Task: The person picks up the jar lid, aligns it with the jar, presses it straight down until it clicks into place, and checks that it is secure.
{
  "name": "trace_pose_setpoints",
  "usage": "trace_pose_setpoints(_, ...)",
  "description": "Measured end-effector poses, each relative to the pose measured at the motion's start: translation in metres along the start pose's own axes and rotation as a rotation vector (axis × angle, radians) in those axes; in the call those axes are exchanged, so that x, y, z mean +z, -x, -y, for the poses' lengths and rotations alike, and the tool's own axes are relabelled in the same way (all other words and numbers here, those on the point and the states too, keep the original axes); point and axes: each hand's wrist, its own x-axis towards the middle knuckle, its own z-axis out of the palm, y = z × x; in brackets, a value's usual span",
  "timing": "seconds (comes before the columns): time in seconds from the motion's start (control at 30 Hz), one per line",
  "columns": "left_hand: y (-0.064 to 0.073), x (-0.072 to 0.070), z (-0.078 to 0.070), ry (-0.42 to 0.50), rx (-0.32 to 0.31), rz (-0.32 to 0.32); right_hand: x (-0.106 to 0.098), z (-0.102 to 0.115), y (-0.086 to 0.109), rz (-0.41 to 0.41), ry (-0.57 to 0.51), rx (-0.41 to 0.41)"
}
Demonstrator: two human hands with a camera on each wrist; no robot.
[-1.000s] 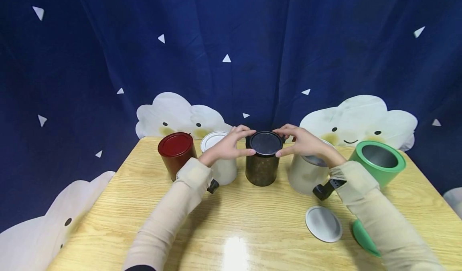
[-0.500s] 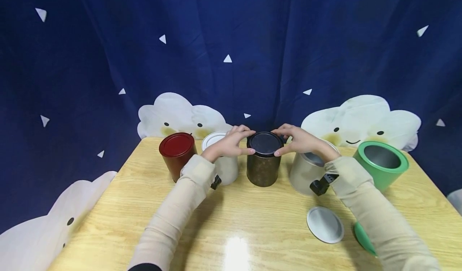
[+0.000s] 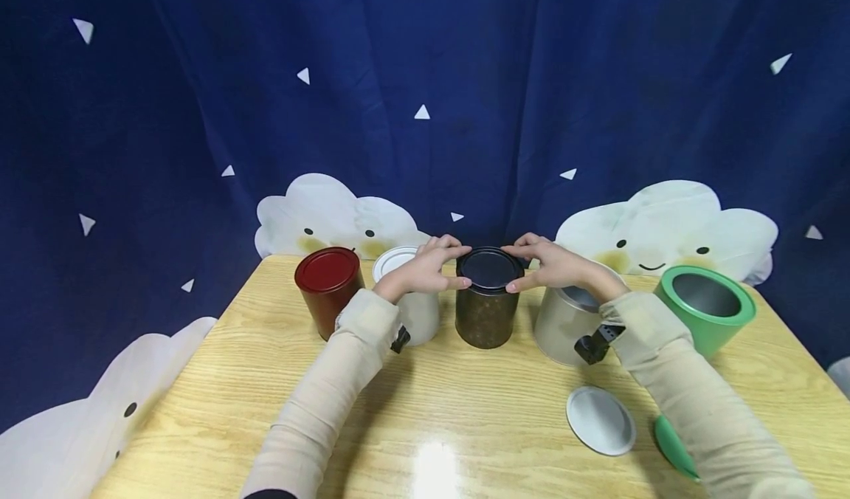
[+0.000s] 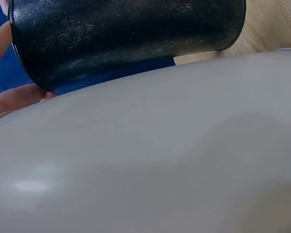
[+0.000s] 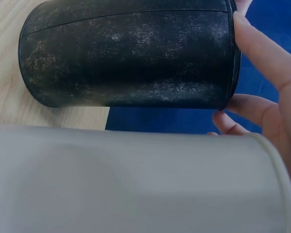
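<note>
A dark speckled can [image 3: 487, 316] stands upright mid-table with a black lid [image 3: 490, 269] on top. My left hand [image 3: 454, 266] pinches the lid's left rim between thumb and fingers. My right hand [image 3: 521, 268] pinches the right rim the same way. In the left wrist view the dark can [image 4: 126, 34] lies beyond a white can [image 4: 150, 160], with fingertips [image 4: 14, 97] at its lid end. In the right wrist view the dark can [image 5: 126, 58] shows beyond a silver can [image 5: 136, 179], and my fingers [image 5: 262, 53] touch the lid rim.
A lidded red can [image 3: 327, 292] and a lidded white can [image 3: 415, 314] stand left of the dark one. An open silver can [image 3: 561, 325] and an open green can [image 3: 705, 307] stand to the right. A silver lid [image 3: 600, 430] and a green lid [image 3: 674, 447] lie near the front right.
Both hands stay on the black lid's rim, the fingers shifting only slightly. The can has not moved, and the head view has tilted a little.
</note>
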Motion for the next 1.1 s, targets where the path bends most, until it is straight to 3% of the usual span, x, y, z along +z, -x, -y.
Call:
trace_pose_setpoints(0.3,0.0005,-0.0005,-0.0031,-0.025,-0.010,-0.015,-0.0025,0.0029,0.0019,0.001,0.019,-0.008)
trace_pose_setpoints(0.6,0.0007,0.0034,-0.0086,-0.053,-0.031,-0.086,-0.0014,0.0040,0.0041,-0.068,0.061,-0.079)
trace_pose_setpoints(1.1,-0.0031,0.0036,-0.0097,-0.057,-0.061,-0.083,0.0036,0.0028,0.0010,-0.112,0.072,-0.058)
